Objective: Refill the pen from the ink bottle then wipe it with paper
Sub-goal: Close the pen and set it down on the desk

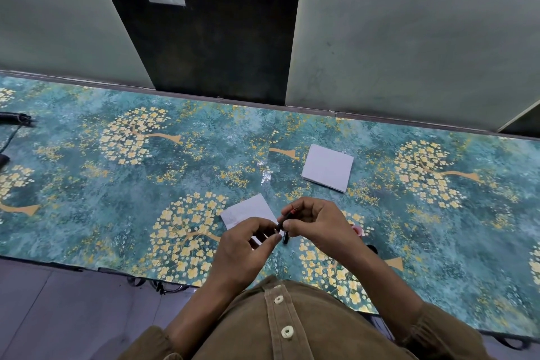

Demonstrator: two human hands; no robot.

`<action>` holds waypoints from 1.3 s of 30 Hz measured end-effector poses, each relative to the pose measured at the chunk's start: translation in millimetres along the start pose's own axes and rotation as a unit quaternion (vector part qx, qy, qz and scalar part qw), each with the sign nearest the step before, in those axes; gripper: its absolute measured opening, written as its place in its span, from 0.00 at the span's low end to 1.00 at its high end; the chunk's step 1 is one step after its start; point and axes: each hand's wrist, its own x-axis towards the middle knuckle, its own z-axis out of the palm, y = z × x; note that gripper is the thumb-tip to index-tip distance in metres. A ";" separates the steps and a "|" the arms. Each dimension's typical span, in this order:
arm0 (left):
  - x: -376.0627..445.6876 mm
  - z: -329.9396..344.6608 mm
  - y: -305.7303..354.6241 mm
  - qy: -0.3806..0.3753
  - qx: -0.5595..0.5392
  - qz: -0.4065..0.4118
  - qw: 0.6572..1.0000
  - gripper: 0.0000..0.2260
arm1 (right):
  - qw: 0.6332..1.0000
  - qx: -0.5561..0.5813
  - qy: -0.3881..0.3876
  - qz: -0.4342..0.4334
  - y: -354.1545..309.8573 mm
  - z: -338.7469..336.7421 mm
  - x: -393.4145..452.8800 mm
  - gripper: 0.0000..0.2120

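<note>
Both hands are up over the near edge of the counter point(87, 184), close together and working on the pen point(285, 221). The right hand point(317, 226) has its fingers curled round the nib end, tip pointing up and away, while the left hand point(248, 245) pinches the lower part between thumb and fingertips, right at the joint. It looks like the barrel is being screwed on or off, though I can't tell which. A small dark piece point(285, 238) shows just below the pen; whether it's held or lying on the counter isn't clear. One paper napkin point(245, 210) lies just behind the left hand, and a second folded napkin point(327, 168) sits farther back to the right. Something pink point(357, 229) peeks out from behind the right wrist, possibly the ink bottle, mostly hidden. The risk now: a wet nib near those fingers could smear ink, a loose part could slip from that light pinch and roll off, and the right forearm could knock whatever sits behind it.
</note>
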 end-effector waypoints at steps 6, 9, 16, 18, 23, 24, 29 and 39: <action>1.7 0.8 1.2 -0.002 -0.005 0.013 1.000 0.07 | 1.000 -0.031 0.000 -0.003 -0.7 -1.7 -1.2 0.06; 1.2 1.4 1.2 -0.002 -0.007 0.018 1.000 0.06 | 0.998 -0.061 0.009 -0.014 -0.1 -1.9 -1.8 0.06; 0.1 2.4 0.5 -0.010 -0.007 0.021 1.000 0.07 | 0.990 -0.136 0.015 -0.021 -4.2 -0.3 -5.6 0.13; -0.3 1.8 2.0 -0.011 -0.006 0.023 1.000 0.08 | 0.992 -0.120 -0.002 -0.023 -3.1 -1.2 -6.3 0.14; -1.9 0.8 3.9 -0.012 -0.005 0.018 1.000 0.08 | 0.988 -0.148 -0.029 -0.042 -1.9 -4.8 -5.7 0.08; -2.3 0.8 4.2 -0.013 -0.004 0.017 1.000 0.08 | 0.986 -0.156 -0.027 -0.043 -1.7 -5.3 -6.0 0.06; -4.2 0.3 7.4 -0.020 0.008 0.023 0.999 0.12 | 0.982 -0.184 -0.011 -0.041 -3.0 -4.5 -10.0 0.08; -4.8 2.5 8.4 -0.024 0.004 0.033 0.999 0.09 | 0.976 -0.206 -0.019 -0.066 -4.7 -10.2 -15.1 0.12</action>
